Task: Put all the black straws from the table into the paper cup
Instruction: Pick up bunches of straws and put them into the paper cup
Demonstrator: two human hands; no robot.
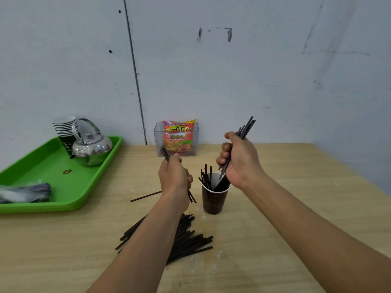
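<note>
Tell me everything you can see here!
paper cup: one, dark brown, middle of the table
straws in the cup: several, black, standing up
straw pile: many, black, on the table near the person
lone straw: one, black, flat, beyond the pile
table: one, light wood
tray: one, green, left side
kettle: one, silver, on the tray
cup stack: one, dark and white, behind the kettle
plastic bag: one, clear, front of the tray
clear box: one, by the wall
snack packet: one, red-orange, in the clear box
left hand: one, fingers round a few black straws
right hand: one, fingers round a bunch of black straws, above the cup
</note>
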